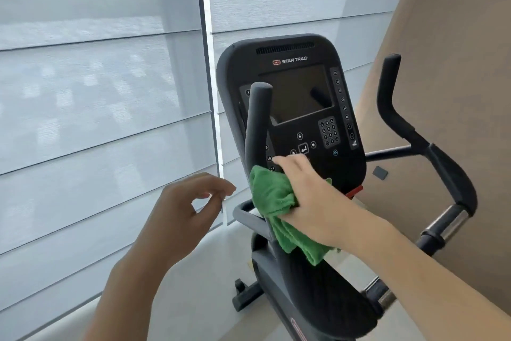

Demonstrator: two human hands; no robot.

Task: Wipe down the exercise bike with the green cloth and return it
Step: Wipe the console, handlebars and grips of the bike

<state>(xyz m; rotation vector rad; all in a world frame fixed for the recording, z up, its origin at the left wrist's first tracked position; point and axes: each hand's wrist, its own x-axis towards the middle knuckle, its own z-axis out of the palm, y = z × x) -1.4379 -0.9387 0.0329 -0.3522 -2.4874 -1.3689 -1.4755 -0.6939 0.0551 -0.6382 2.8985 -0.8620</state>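
Right hand [309, 188] grips the green cloth [276, 202], pressing it on the exercise bike [318, 285] console's lower edge; left hand [188, 210] hovers beside, loosely open, empty.

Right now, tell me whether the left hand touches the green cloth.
Apart. The head view shows pale blind between the empty left hand and the green cloth.

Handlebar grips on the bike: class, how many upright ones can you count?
2. The left upright grip stands in front of the console; the right upright grip rises beside the beige wall. Others may be hidden.
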